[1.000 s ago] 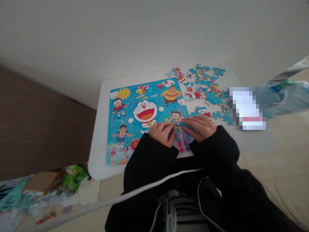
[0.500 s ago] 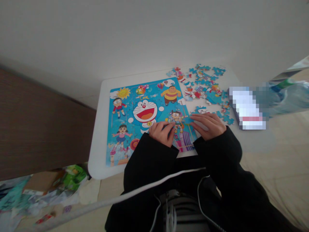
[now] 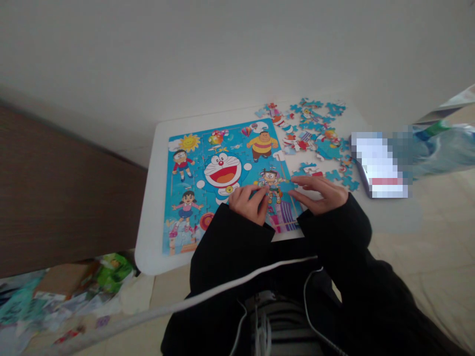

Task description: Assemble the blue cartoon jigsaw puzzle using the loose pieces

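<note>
A cartoon jigsaw puzzle with a blue background lies on a small white table. My left hand rests over its lower right part, thumb and fingertips pinched together at the left side of a puzzle piece showing a small cartoon figure. From the right, my right hand has its thumb and fingers on the same piece's blue right end, near the puzzle's right border. The piece lies between both hands, over the puzzle; whether it is lifted I cannot tell. Part of the puzzle's lower edge is hidden by my left sleeve.
Loose puzzle pieces are heaped right of the puzzle. A phone with a blurred screen is at the table's right side, beside a clear plastic bag. A white cable crosses before me. Bags and cardboard lie lower left.
My right hand's fingers have bent slightly and shifted at the piece's right end. My left hand keeps its place. The view has moved very slightly.
</note>
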The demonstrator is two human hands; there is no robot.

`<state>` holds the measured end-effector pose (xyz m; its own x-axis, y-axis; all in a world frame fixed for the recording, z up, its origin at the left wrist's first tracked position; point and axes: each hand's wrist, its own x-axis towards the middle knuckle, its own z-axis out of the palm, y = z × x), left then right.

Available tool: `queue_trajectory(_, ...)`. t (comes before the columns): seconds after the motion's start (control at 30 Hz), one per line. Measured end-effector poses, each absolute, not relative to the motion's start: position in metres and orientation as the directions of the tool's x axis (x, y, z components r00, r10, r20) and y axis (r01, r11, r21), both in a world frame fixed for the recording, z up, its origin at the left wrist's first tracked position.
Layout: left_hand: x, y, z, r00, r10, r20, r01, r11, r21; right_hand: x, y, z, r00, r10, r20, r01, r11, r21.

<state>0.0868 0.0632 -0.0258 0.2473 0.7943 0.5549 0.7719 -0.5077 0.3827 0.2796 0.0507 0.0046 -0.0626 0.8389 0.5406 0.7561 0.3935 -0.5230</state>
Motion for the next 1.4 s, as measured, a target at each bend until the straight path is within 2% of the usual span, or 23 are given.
queue_trajectory(0.13, 0.085, 0.066, -0.028, 0.329, 0.755, 0.567, 0.726, -0.586, 0.359, 0.291, 0.065, 0.006, -0.232, 0.869, 0.437, 0.679, 0.466, -0.567)
queue_trajectory(0.23, 0.083, 0.068, -0.032, 0.389, 0.709, 0.588, 0.687, -0.649, 0.328, 0.298, 0.079, 0.001, -0.356, 0.796, 0.490, 0.681, 0.580, -0.447)
queue_trajectory(0.33, 0.081, 0.070, -0.036, 0.401, 0.681, 0.613, 0.665, -0.676, 0.317, 0.296, 0.083, -0.007, -0.359, 0.731, 0.581, 0.749, 0.597, -0.288)
queue_trajectory(0.5, 0.081, 0.071, -0.038, 0.405, 0.676, 0.615, 0.673, -0.676, 0.299, 0.283, 0.074, -0.017, -0.398, 0.753, 0.524, 0.801, 0.563, -0.201)
queue_trajectory(0.77, 0.084, 0.069, -0.036, 0.382, 0.640, 0.667, 0.632, -0.707, 0.317, 0.293, 0.088, -0.015, -0.538, 0.644, 0.544, 0.576, 0.752, -0.321)
queue_trajectory(0.87, 0.084, 0.068, -0.036, 0.385, 0.642, 0.663, 0.626, -0.710, 0.323, 0.302, 0.092, -0.020, -0.517, 0.675, 0.527, 0.532, 0.735, -0.420)
queue_trajectory(1.0, 0.084, 0.068, -0.038, 0.378, 0.650, 0.659, 0.614, -0.709, 0.347, 0.308, 0.092, -0.025, -0.540, 0.733, 0.413, 0.517, 0.676, -0.524)
queue_trajectory(1.1, 0.083, 0.068, -0.039, 0.376, 0.643, 0.668, 0.600, -0.718, 0.353, 0.306, 0.089, -0.023, -0.467, 0.781, 0.415, 0.537, 0.624, -0.568)
queue_trajectory(1.23, 0.083, 0.069, -0.040, 0.388, 0.643, 0.660, 0.609, -0.717, 0.340, 0.300, 0.086, -0.019, -0.454, 0.779, 0.433, 0.515, 0.626, -0.586)
queue_trajectory(1.4, 0.085, 0.068, -0.038, 0.382, 0.628, 0.678, 0.617, -0.720, 0.318, 0.292, 0.085, -0.018, -0.443, 0.721, 0.533, 0.534, 0.690, -0.489)
